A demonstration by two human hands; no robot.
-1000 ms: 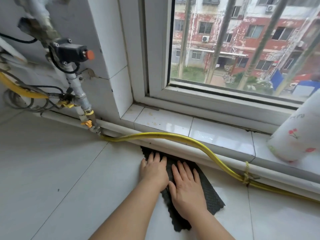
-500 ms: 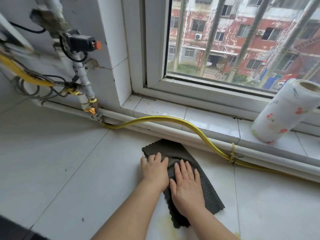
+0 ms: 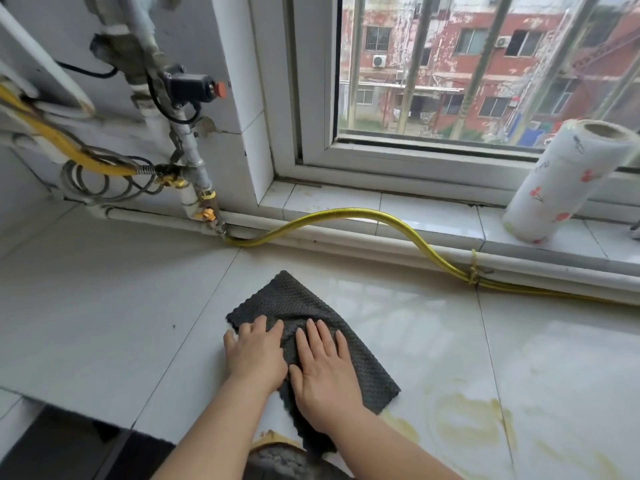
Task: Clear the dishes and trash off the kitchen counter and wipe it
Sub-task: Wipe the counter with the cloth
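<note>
White tiled counter (image 3: 104, 306): yellowish smears (image 3: 464, 420) at right front. Window sill (image 3: 433, 220): patterned paper towel roll (image 3: 561, 181) stands on it at right, leaning. Yellow hose (image 3: 346, 212) runs along the sill's front edge. Dark grey cloth (image 3: 301, 299) lies flat mid-counter, well apart from the hose. Right hand (image 3: 323, 372) presses flat on the cloth, fingers straight, slightly spread. Left hand (image 3: 256, 355) presses the cloth's left edge, fingers straight, close together.
</note>
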